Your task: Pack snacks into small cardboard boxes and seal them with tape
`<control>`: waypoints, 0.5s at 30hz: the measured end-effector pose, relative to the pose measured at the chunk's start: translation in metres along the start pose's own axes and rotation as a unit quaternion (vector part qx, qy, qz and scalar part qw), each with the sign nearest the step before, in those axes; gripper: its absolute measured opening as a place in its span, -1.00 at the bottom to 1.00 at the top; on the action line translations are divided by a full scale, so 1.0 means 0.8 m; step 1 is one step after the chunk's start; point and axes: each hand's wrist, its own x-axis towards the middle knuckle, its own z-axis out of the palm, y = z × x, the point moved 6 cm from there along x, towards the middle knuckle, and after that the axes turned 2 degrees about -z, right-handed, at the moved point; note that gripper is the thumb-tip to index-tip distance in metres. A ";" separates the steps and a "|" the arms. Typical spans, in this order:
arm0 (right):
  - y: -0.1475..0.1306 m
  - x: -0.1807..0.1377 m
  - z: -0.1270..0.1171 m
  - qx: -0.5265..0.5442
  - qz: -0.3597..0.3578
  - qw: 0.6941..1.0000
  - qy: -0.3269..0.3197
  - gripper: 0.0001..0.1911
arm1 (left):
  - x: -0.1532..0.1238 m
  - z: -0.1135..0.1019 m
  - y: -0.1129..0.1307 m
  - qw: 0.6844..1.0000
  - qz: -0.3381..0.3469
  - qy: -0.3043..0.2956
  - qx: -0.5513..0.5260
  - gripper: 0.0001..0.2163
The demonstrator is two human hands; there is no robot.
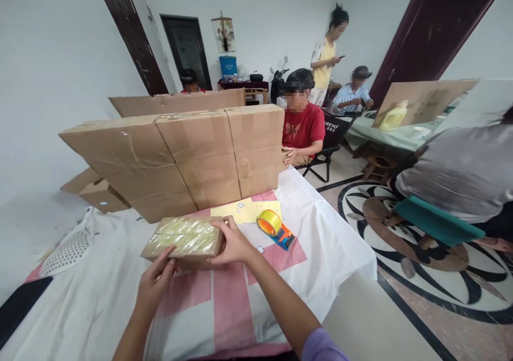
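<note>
A small cardboard box [182, 237], its top covered in yellowish tape, lies on the cloth-covered table [120, 297] in front of me. My left hand [154, 282] touches its near left corner with fingers bent against the edge. At the box's right end, my right hand [232, 242] is wrapped around the side, thumb on top. A tape dispenser [276, 228] with a yellow roll and orange-blue handle lies just right of my right hand.
A wall of stacked sealed cartons [180, 158] stands behind the box. A yellow sheet [240, 210] lies beneath the dispenser. A person in a red shirt [302, 126] sits past the table; others sit or stand farther back. Someone in grey [460, 171] sits at right.
</note>
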 end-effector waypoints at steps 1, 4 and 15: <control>0.000 -0.008 -0.005 0.023 0.005 0.999 0.029 0.11 | -0.008 -0.003 0.000 0.999 0.012 0.027 0.035 -0.45; -0.006 -0.039 -0.041 0.086 -0.001 0.986 0.139 -0.03 | -0.036 -0.002 -0.006 0.992 0.048 0.062 0.100 -0.48; -0.057 -0.170 -0.316 -0.244 0.097 0.801 0.538 -0.07 | -0.065 0.077 -0.043 0.966 0.037 -0.146 0.209 -0.58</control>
